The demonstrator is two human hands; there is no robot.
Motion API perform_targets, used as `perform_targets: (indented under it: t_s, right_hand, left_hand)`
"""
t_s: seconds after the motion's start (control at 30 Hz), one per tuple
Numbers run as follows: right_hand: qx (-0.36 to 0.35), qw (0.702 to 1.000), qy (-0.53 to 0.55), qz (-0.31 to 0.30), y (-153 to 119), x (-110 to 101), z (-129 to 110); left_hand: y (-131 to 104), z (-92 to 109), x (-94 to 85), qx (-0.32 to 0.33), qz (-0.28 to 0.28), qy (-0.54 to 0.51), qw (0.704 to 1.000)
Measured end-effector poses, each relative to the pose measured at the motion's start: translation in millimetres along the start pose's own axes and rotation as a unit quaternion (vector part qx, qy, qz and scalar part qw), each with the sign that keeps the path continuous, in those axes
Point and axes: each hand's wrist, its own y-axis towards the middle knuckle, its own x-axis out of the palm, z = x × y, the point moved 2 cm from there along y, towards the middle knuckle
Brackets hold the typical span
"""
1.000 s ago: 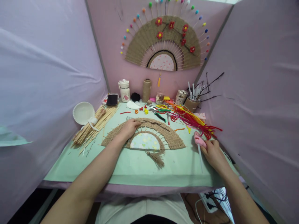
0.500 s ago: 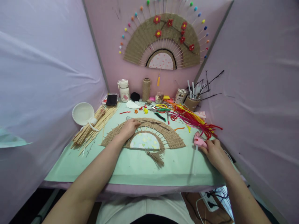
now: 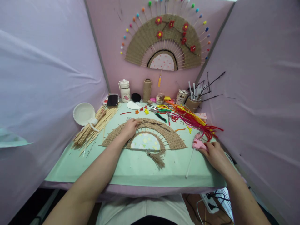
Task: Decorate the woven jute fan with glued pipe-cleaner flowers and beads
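Woven fan (image 3: 172, 139) is lying flat at the middle of the surface (image 3: 138, 173), its straight side facing near. Over its left half, the left hand (image 3: 130, 128) is resting palm down, fingers drawn together and pointing far and right, at the left end of a dark twig (image 3: 163, 127); whether they are pinching the twig or only touching it, I cannot tell. The left forearm is stretching in from the near left, crossing the near edge on a slant. Well to the right, the right hand (image 3: 213, 153) is gripping a pink glue gun (image 3: 198, 142), the wrist angling far and left, while a pale glue stick (image 3: 190, 162) is jutting from the gun towards the near edge. At the fan's near side, a tassel (image 3: 156, 160) is trailing right. Farther out, bundled sticks (image 3: 90, 128) are lying on the left, pliers (image 3: 160, 117) are lying beyond the fan, and red and yellow fuzzy stems (image 3: 194, 120) are spreading on the far right. Behind everything, a larger decorated fan (image 3: 173, 34) is hanging on the wall.
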Motion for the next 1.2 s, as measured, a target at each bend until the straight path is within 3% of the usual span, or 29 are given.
perform_targets:
  t_s: [0.83, 1.03, 1.2]
  right_hand:
    - [-0.007, 1.0, 0.003, 0.012, -0.8, 2.1, 2.1]
    - [-0.011, 1.0, 0.011, -0.003, -0.2, 1.2, 1.9]
    - [0.0, 0.999, 0.039, 0.006, -1.6, 0.1, 4.4]
  left_hand:
    - [-0.4, 5.1, 4.7, -0.008, -0.031, 0.008, 0.999]
    - [1.5, -2.6, -6.0, -0.019, 0.012, 0.015, 1.0]
    - [1.6, -9.8, -20.5, -0.036, -0.02, 0.032, 0.999]
